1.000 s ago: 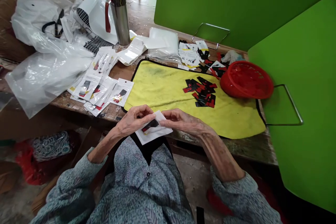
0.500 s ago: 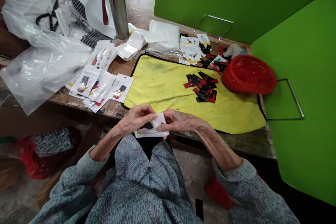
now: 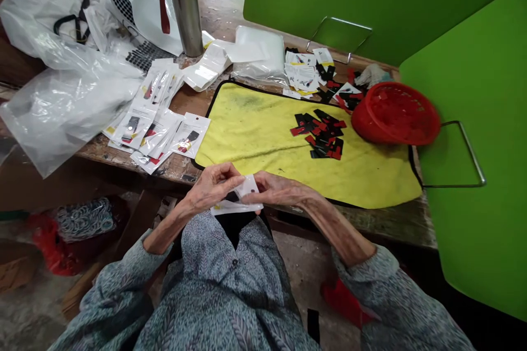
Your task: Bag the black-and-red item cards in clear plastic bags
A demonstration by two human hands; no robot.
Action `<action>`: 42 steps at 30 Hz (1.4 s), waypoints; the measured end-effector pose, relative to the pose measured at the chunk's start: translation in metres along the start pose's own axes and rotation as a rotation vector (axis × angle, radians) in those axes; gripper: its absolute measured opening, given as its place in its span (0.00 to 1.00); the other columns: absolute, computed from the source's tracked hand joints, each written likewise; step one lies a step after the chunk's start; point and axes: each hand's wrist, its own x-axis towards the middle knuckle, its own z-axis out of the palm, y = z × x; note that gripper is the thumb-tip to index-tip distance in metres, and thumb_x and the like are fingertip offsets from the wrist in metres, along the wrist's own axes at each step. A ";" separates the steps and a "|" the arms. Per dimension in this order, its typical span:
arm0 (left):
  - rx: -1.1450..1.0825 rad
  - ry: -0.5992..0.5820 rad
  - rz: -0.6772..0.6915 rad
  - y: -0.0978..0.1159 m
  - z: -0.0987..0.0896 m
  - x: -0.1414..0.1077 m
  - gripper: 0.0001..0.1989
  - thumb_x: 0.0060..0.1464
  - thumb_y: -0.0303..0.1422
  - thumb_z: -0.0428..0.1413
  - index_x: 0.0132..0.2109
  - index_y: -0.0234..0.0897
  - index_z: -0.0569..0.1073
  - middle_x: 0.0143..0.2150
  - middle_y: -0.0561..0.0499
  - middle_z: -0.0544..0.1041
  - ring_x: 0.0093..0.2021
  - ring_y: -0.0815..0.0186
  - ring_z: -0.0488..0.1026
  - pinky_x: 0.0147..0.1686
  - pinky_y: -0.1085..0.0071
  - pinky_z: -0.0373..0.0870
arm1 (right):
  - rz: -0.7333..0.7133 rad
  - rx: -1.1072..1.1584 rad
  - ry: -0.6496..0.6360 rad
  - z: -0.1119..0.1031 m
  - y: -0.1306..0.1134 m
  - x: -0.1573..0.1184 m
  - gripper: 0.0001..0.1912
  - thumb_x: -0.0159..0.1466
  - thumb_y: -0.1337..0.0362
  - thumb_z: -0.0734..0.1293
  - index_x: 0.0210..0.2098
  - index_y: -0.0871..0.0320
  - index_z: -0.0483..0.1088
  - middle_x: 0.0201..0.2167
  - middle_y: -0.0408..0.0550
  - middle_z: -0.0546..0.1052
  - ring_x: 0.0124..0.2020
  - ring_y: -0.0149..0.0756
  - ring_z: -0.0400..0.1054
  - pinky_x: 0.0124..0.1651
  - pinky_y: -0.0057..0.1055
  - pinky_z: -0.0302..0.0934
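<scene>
Both hands meet over my lap at the table's front edge, closed on one small white packaging bag (image 3: 248, 186). My left hand (image 3: 214, 186) pinches its left part, where a dark piece shows partly under the fingers. My right hand (image 3: 276, 188) grips the right side, thumb laid across the front. The fingers hide much of the bag. Beyond them lies a yellow cloth (image 3: 251, 131) with a dark border, and on it a loose heap of black and red flat pieces (image 3: 323, 134). To the left, filled white packets (image 3: 158, 131) lie in an overlapping pile.
A red basket (image 3: 395, 112) leans tilted at the cloth's right edge. Printed cards (image 3: 302, 71) lie at the back. A steel flask (image 3: 185, 11) stands behind the packets, near clear plastic bags (image 3: 69, 104). Green panels (image 3: 321, 0) border the back and right.
Both hands stay on the bag with only slight finger movement; its lower part looks tilted a little differently. The camera view has shifted slightly.
</scene>
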 end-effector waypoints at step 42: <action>-0.332 0.232 -0.004 0.001 0.007 -0.015 0.18 0.48 0.44 0.62 0.28 0.33 0.68 0.24 0.56 0.66 0.25 0.74 0.61 0.26 0.77 0.57 | -0.146 0.097 0.635 0.040 0.007 0.000 0.24 0.58 0.42 0.68 0.28 0.58 0.64 0.22 0.40 0.64 0.25 0.29 0.57 0.28 0.26 0.51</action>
